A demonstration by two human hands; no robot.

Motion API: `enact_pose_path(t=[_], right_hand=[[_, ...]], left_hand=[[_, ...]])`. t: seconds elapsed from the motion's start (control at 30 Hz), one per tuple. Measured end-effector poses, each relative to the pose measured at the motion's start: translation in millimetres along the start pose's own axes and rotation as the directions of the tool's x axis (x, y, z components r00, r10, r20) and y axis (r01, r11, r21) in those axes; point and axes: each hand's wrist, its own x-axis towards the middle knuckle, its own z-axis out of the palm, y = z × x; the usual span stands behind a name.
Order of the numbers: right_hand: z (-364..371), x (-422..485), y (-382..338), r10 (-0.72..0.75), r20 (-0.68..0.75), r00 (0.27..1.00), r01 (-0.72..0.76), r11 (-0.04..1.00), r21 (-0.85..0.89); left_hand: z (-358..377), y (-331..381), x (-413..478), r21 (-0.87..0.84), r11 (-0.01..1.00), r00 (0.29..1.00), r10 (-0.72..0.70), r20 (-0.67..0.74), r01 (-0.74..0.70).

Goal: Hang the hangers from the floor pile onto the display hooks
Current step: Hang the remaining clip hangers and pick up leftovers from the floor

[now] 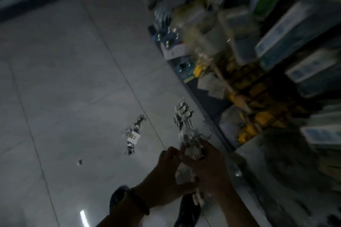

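Note:
The view is dark and blurred. My right hand [208, 167] grips a bundle of clip hangers [193, 142] with metal hooks at the lower middle, above the floor. My left hand [166, 173] has its thumb and fingers curled round the bundle's lower part from the left. A second packaged bundle of hangers [133, 135] lies on the floor tiles to the left. Another cluster of clips [182, 114] sits on the floor just beyond my hands. The display rack [258, 86] with hanging goods stands on the right; its hooks are too blurred to make out.
Grey floor tiles [73, 79] fill the left and middle. A small loose piece [79, 162] lies on the floor at lower left. Packaged goods [177, 49] sit along the base of the rack. My shoes [118, 197] show at the bottom.

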Motion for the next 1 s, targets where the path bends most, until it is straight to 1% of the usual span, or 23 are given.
enact_pose_path(t=[0.07,0.13,0.17,0.2,0.23,0.27,0.3,0.33,0.37,0.4,0.43,0.47,0.5,0.57,0.6,0.67,0.73,0.77,0.8,0.87,0.9,0.97,1.0], right_hand=[[-55.5,-25.2,-37.6,-0.015,0.038,0.999,0.018,0.996,-0.084],[-111.0,-53.6,-75.0,-0.039,0.052,0.998,0.043,0.995,-0.091],[-136.3,-68.3,-90.5,-0.06,0.046,0.997,0.062,0.996,-0.057],[-160.5,-85.5,-109.7,-0.074,0.052,0.996,0.077,0.996,-0.039],[-183.8,-104.7,-126.8,-0.091,0.065,0.994,0.094,0.995,-0.037],[-205.9,-123.6,-144.4,-0.108,0.08,0.991,0.113,0.992,-0.059],[-225.9,-139.1,-154.6,-0.135,0.089,0.987,0.142,0.987,-0.081],[-243.0,-153.7,-161.8,-0.155,0.096,0.983,0.166,0.979,-0.12],[-257.6,-167.5,-170.9,-0.182,0.09,0.979,0.196,0.961,-0.196],[-270.7,-183.4,-182.3,-0.193,0.098,0.976,0.212,0.944,-0.252],[-285.2,-200.0,-192.0,-0.195,0.121,0.973,0.223,0.93,-0.292],[-294.3,-208.0,-199.9,-0.194,0.165,0.967,0.238,0.919,-0.316],[-302.7,-218.9,-208.8,-0.203,0.194,0.96,0.261,0.898,-0.353],[-317.6,-246.9,-220.7,-0.193,0.172,0.966,0.25,0.872,-0.42],[-322.1,-257.2,-221.9,-0.176,0.149,0.973,0.225,0.869,-0.44],[-331.9,-279.4,-220.9,-0.129,0.076,0.989,0.15,0.86,-0.487],[-342.8,-302.6,-214.7,-0.118,-0.01,0.993,0.093,0.828,-0.553],[-346.6,-314.3,-210.8,-0.148,-0.101,0.984,0.055,0.785,-0.617],[-349.0,-326.6,-206.3,-0.241,-0.215,0.946,0.026,0.722,-0.691],[-344.8,-350.5,-198.2,-0.447,-0.405,0.798,-0.051,0.619,-0.783],[-339.0,-360.6,-196.2,-0.481,-0.459,0.747,-0.107,0.594,-0.797],[-324.9,-371.9,-190.5,-0.449,-0.526,0.723,-0.23,0.561,-0.795],[-318.4,-374.1,-185.7,-0.441,-0.57,0.693,-0.287,0.557,-0.78]], left_hand=[[-32.1,53.8,-20.2,0.164,0.985,0.996,0.042,0.08,-0.054],[-60.4,106.5,-38.6,0.301,0.945,0.991,0.11,0.074,-0.128],[-72.3,133.0,-47.3,0.345,0.924,0.986,0.167,0.021,-0.164],[-84.7,159.2,-54.3,0.399,0.897,0.97,0.235,-0.067,-0.189],[-95.7,185.3,-60.8,0.477,0.858,0.938,0.303,-0.167,-0.192],[-106.6,211.7,-63.3,0.565,0.802,0.886,0.391,-0.249,-0.195],[-117.1,239.7,-65.8,0.642,0.741,0.837,0.467,-0.286,-0.195],[-126.6,267.6,-68.4,0.705,0.677,0.795,0.539,-0.278,-0.212],[-135.8,293.0,-68.6,0.76,0.599,0.769,0.6,-0.219,-0.251],[-143.7,317.7,-68.6,0.816,0.494,0.743,0.657,-0.124,-0.3],[-148.7,341.9,-66.7,0.854,0.378,0.729,0.685,0.001,-0.357],[-152.3,358.5,-62.7,0.856,0.314,0.738,0.665,0.111,-0.411],[-153.0,376.0,-60.2,0.823,0.314,0.768,0.605,0.211,-0.473],[-143.3,408.0,-61.9,0.714,0.407,0.808,0.437,0.395,-0.57],[-135.7,420.3,-62.3,0.663,0.42,0.781,0.421,0.462,-0.619],[-120.2,433.9,-57.1,0.569,0.443,0.721,0.439,0.536,-0.693],[-106.7,444.6,-48.7,0.522,0.458,0.694,0.444,0.567,-0.719],[-99.7,446.0,-40.0,0.503,0.475,0.691,0.455,0.562,-0.722],[-92.8,447.6,-32.6,0.476,0.503,0.69,0.465,0.555,-0.722],[-82.0,456.6,-23.2,0.444,0.54,0.696,0.488,0.527,-0.715],[-77.3,463.6,-22.0,0.415,0.566,0.696,0.494,0.522,-0.713],[-66.6,481.3,-24.1,0.368,0.564,0.664,0.515,0.542,-0.739],[-60.6,492.8,-28.2,0.362,0.536,0.638,0.526,0.563,-0.762]])
